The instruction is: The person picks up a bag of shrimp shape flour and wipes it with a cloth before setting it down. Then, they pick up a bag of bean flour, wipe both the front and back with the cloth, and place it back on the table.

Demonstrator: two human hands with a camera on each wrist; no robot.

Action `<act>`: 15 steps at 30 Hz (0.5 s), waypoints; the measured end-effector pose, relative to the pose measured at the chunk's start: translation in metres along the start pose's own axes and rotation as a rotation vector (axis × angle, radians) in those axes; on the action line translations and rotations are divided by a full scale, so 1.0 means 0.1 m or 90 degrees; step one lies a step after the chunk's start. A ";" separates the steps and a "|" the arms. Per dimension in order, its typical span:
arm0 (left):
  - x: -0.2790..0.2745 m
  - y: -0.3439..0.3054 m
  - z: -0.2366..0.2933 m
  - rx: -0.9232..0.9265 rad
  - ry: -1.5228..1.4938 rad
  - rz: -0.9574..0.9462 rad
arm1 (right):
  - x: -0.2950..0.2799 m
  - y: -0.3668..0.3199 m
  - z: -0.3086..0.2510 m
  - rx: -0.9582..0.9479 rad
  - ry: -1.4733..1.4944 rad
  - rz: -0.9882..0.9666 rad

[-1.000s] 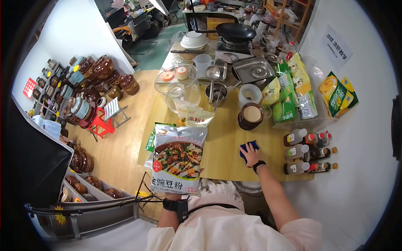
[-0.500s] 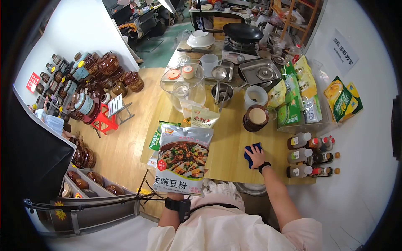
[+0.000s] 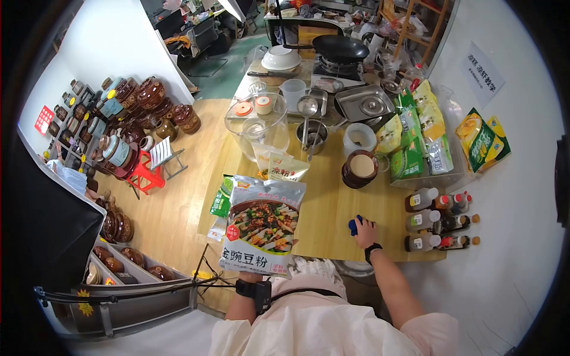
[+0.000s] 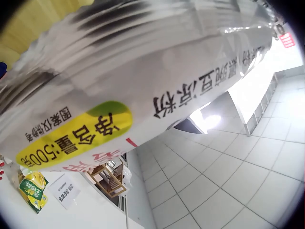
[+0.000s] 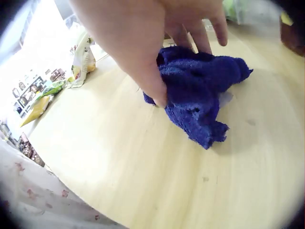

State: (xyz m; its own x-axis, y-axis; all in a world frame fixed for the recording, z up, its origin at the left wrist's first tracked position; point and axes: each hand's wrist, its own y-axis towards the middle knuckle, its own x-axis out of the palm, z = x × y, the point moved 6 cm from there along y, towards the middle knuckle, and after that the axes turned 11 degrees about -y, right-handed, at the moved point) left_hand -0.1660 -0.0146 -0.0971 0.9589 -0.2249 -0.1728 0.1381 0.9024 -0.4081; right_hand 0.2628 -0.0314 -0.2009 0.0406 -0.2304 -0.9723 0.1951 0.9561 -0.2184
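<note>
In the head view my left hand (image 3: 250, 277) holds up a silver food packet (image 3: 264, 222) with a picture of a sliced dish on its front. The packet hides most of that hand. Its wrinkled plastic (image 4: 138, 71) fills the upper left wrist view. On the near right of the table my right hand (image 3: 366, 232) grips a bunched dark-blue cloth (image 3: 353, 228). The right wrist view shows the thumb on one side of the cloth (image 5: 195, 90) and fingers behind it, with the cloth lying on the wooden surface.
Other packets (image 3: 286, 168) and a large clear bowl (image 3: 237, 139) stand behind the silver packet. A brown jar (image 3: 360, 169) is ahead of the cloth. Several bottles (image 3: 423, 221) line the table's right side, below a clear bin (image 3: 442, 180) of green and yellow bags.
My right hand has bunched the cloth, which lay flatter under the palm before. It now shows smaller beside the fingers. The left hand still holds the packet up in nearly the same place.
</note>
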 end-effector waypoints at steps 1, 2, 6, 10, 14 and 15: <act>0.02 -0.02 -0.01 0.002 -0.003 -0.004 | 0.01 -0.02 0.02 0.021 0.005 -0.018; 0.03 -0.03 -0.01 0.003 -0.004 -0.007 | 0.01 -0.06 0.02 0.042 0.010 -0.038; 0.07 -0.06 0.00 0.008 -0.003 -0.013 | 0.00 -0.18 0.06 0.056 0.180 0.015; 0.10 -0.10 0.00 0.019 -0.006 -0.019 | -0.29 -0.20 0.03 0.108 0.434 0.115; 0.14 -0.12 0.05 0.034 -0.010 -0.022 | -1.24 -0.11 -0.17 0.066 0.631 0.272; 0.14 -0.12 0.07 0.040 -0.011 -0.024 | -1.54 -0.10 -0.24 0.043 0.675 0.286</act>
State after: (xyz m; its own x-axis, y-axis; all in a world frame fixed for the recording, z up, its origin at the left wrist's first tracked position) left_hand -0.1524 -0.0262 -0.0883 0.9568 -0.2530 -0.1434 0.1884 0.9149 -0.3570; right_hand 0.2305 -0.0013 -0.0511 -0.7179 0.4274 -0.5495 0.4255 0.8941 0.1396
